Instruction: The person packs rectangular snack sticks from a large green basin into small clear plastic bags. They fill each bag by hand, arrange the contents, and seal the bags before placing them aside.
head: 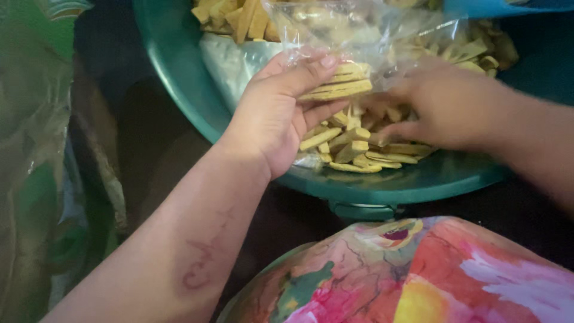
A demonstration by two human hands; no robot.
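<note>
My left hand (281, 110) holds the mouth of a clear plastic bag (359, 30) with a few flat yellow chip strips (338, 87) pinched under its fingers. My right hand (436, 110) is blurred and reaches into the pile of yellow chip strips (353, 152) lying in a big green basin (430, 176). Its fingers curl over the strips right beside the bag opening. More strips (239, 18) fill the far side of the basin.
A clear plastic liner (230, 63) lies under the strips in the basin. A green plastic sack (36, 149) stands at the left. My lap in bright flowered cloth (418, 275) sits just under the basin's near rim.
</note>
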